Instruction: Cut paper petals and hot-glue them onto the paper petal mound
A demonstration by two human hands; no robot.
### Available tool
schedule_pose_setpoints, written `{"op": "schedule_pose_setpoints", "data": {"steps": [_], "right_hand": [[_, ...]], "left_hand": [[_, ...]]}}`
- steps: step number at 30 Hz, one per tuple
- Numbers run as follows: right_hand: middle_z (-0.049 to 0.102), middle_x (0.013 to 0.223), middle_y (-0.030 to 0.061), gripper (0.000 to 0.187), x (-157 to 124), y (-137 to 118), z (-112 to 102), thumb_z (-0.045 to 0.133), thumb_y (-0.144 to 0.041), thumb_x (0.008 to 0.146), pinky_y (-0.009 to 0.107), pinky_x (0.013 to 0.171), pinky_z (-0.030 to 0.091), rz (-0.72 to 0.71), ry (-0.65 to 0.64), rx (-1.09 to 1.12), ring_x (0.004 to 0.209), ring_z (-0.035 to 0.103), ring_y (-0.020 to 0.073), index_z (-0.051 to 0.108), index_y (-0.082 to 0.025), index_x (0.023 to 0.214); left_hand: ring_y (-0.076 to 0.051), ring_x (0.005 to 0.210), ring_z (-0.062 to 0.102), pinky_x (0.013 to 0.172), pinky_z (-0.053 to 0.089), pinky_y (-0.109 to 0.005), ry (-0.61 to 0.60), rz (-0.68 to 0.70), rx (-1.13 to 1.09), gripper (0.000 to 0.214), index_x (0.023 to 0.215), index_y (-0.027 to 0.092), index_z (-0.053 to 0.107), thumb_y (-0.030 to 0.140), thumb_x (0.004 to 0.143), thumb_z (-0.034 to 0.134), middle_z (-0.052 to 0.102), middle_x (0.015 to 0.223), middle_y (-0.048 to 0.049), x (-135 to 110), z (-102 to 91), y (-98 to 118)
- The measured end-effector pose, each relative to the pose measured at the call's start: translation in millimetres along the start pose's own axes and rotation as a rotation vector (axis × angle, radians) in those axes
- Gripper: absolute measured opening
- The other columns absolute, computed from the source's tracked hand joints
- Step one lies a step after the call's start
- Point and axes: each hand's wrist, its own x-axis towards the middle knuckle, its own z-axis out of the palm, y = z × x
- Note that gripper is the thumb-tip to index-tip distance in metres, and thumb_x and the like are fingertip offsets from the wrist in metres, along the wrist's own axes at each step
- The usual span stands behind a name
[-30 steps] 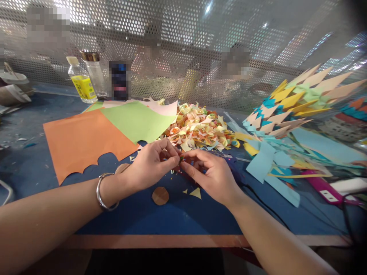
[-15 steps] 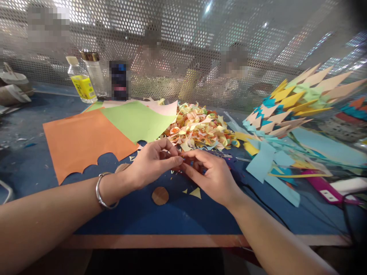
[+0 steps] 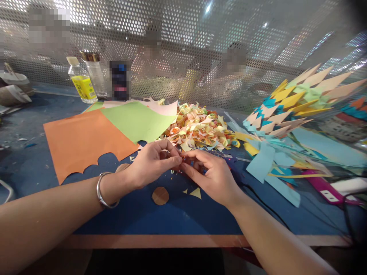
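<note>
My left hand [image 3: 153, 162], a silver bangle on its wrist, meets my right hand [image 3: 206, 172] at the fingertips over the blue table. Both are closed in a pinch, thumb against forefinger. Whatever sits between the fingers is too small or too hidden to name; a hint of orange-red shows there. Below them lies a round brown disc [image 3: 160, 196], with a pale yellow paper triangle [image 3: 196, 193] to its right. A second brown disc [image 3: 122, 167] is partly covered by my left wrist. Just beyond my fingers rises a heap of cut paper scraps [image 3: 197, 126].
An orange sheet [image 3: 86, 141] with scalloped cuts and a green sheet [image 3: 137, 118] lie left. Behind stand a yellow-labelled bottle [image 3: 82, 84] and a clear tumbler [image 3: 96, 76]. To the right are a spiky paper construction [image 3: 286, 103], blue paper strips [image 3: 283, 189] and a magenta power strip [image 3: 322, 185] with cables.
Almost nothing differs. Both hands stay together in the same place, with only a slight shift of the fingertips.
</note>
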Motion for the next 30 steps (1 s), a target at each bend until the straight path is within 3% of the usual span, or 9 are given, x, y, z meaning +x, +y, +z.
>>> {"op": "schedule_pose_setpoints", "data": {"steps": [13, 30], "right_hand": [[0.067, 0.083, 0.0026, 0.019, -0.8, -1.4, -0.2, 0.063, -0.032, 0.088, 0.023, 0.051, 0.046, 0.019, -0.014, 0.031, 0.057, 0.054, 0.0102, 0.068, -0.020, 0.101], [0.066, 0.075, 0.0005, 0.024, 0.5, -4.8, -0.4, 0.064, -0.029, 0.085, 0.023, 0.049, 0.045, 0.039, 0.001, 0.052, 0.052, 0.054, 0.0092, 0.066, -0.018, 0.107]], "left_hand": [[-0.014, 0.072, 0.062, 0.066, 0.052, -0.029, 0.015, -0.017, 0.014, 0.017, 0.073, 0.014, 0.059, 0.026, 0.074, 0.069, 0.067, 0.082, -0.0069, 0.7, 0.0, -0.7], [-0.012, 0.069, 0.060, 0.064, 0.050, -0.027, 0.111, 0.110, 0.189, 0.016, 0.073, 0.015, 0.061, 0.028, 0.077, 0.069, 0.065, 0.076, -0.0039, 0.3, -1.4, -9.3]]}}
